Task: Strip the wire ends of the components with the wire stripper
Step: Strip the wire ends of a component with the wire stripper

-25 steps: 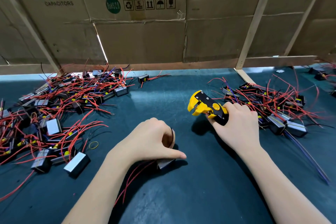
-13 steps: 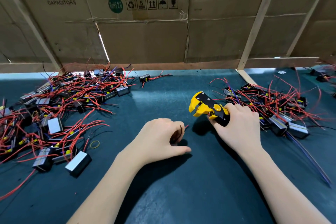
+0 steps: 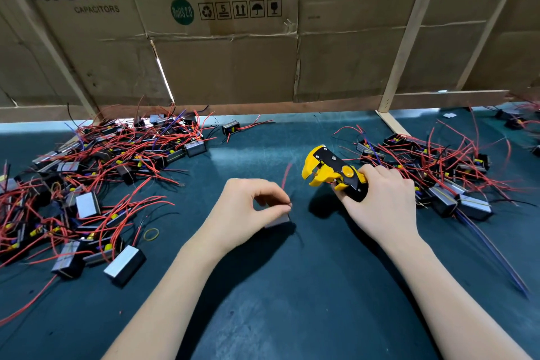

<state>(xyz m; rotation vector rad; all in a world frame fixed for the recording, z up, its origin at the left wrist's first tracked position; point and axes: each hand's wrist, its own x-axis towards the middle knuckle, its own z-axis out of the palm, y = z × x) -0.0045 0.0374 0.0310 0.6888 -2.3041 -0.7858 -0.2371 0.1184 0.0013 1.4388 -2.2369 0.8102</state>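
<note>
Gripping the stripper [image 3: 333,174] by its handles, your right hand [image 3: 380,207] holds it just above the tabletop [image 3: 292,301], jaws parted and pointing left. Your left hand [image 3: 248,213] pinches a component [image 3: 277,221] beside it; its red wire [image 3: 286,174] rises just left of the jaws, not between them.

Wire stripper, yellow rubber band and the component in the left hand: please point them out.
wire stripper [image 3: 333,174], head view, on its black body beside the yellow knob.
yellow rubber band [image 3: 151,234], head view, on its ring lying on the mat.
component [image 3: 279,220], head view, on its grey face below the fingers.
</note>
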